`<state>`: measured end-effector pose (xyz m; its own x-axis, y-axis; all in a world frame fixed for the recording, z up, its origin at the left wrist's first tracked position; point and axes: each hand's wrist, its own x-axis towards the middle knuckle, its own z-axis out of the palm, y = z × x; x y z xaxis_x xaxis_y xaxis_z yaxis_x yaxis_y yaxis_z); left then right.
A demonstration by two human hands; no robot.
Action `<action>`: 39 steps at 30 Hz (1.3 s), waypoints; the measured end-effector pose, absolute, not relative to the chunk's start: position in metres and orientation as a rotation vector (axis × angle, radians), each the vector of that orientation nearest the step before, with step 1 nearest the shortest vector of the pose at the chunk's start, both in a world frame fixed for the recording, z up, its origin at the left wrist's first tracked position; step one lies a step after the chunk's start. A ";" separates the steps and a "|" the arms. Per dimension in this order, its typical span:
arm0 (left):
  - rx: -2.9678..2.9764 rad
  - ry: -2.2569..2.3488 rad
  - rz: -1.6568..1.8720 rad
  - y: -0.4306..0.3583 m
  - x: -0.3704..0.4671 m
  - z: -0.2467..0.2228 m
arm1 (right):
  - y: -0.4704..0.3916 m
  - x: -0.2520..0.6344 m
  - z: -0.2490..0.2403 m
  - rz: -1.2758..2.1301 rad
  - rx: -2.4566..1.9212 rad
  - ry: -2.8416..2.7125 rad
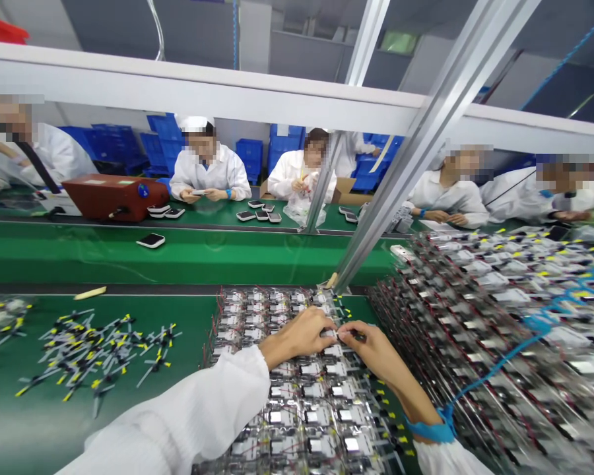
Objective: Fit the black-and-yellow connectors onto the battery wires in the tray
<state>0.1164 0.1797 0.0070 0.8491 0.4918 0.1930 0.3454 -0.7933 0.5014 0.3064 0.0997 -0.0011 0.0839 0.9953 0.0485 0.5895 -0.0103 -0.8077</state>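
A clear tray [277, 415] of small white and metallic parts with thin red wires lies on the green table. Over its far right part, my left hand [309, 332] has thumb and fingers pinched together. My right hand [366, 343] meets it from the right, also pinching, its wrist in a blue band. What sits between the fingertips is too small to make out. Along the tray's right edge run black and grey pieces with yellow tips [383, 400]. A loose pile of similar pieces [96, 349] lies to the left.
Tall stacked trays [495, 330] stand at the right, with a blue coiled cord [499, 363] across them. A metal post [400, 178] rises beyond my hands. A green conveyor [257, 254] carries a dark-screened device [151, 241]. Several people in white sit across from me.
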 end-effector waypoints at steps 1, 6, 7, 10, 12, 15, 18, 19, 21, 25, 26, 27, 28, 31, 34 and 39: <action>2.569 0.616 0.432 0.179 0.116 0.007 | 0.100 0.306 -0.001 0.756 -1.683 -1.584; 2.576 0.611 0.416 0.179 0.117 0.008 | 0.099 0.306 0.001 0.751 -1.685 -1.597; 2.576 0.609 0.413 0.180 0.117 0.008 | 0.099 0.305 0.001 0.750 -1.688 -1.598; 2.574 0.608 0.401 0.181 0.118 0.009 | 0.099 0.306 0.001 0.746 -1.707 -1.594; 2.573 0.604 0.386 0.181 0.118 0.011 | 0.099 0.307 0.000 0.748 -1.717 -1.590; 2.573 0.592 0.360 0.182 0.117 0.015 | 0.099 0.308 0.000 0.759 -1.716 -1.591; 2.574 0.584 0.350 0.182 0.117 0.017 | 0.100 0.307 0.004 0.772 -1.700 -1.605; 2.575 0.582 0.352 0.183 0.117 0.016 | 0.100 0.307 0.005 0.774 -1.694 -1.613; 2.576 0.576 0.358 0.183 0.117 0.014 | 0.100 0.306 0.007 0.777 -1.687 -1.627; 2.566 0.582 0.373 0.184 0.118 0.008 | 0.102 0.306 0.010 0.783 -1.695 -1.652; 2.561 0.588 0.376 0.184 0.119 0.007 | 0.103 0.306 0.010 0.786 -1.699 -1.658; 2.557 0.593 0.378 0.184 0.119 0.006 | 0.103 0.305 0.010 0.789 -1.703 -1.664; 2.553 0.597 0.378 0.185 0.120 0.005 | 0.104 0.305 0.009 0.791 -1.708 -1.669; 2.544 0.602 0.370 0.186 0.120 0.003 | 0.105 0.303 0.008 0.782 -1.725 -1.682; 2.549 0.623 0.363 0.187 0.118 0.005 | 0.105 0.300 0.008 0.739 -1.737 -1.698; 2.617 0.636 0.356 0.181 0.118 0.020 | 0.100 0.303 0.019 0.557 -1.749 -1.713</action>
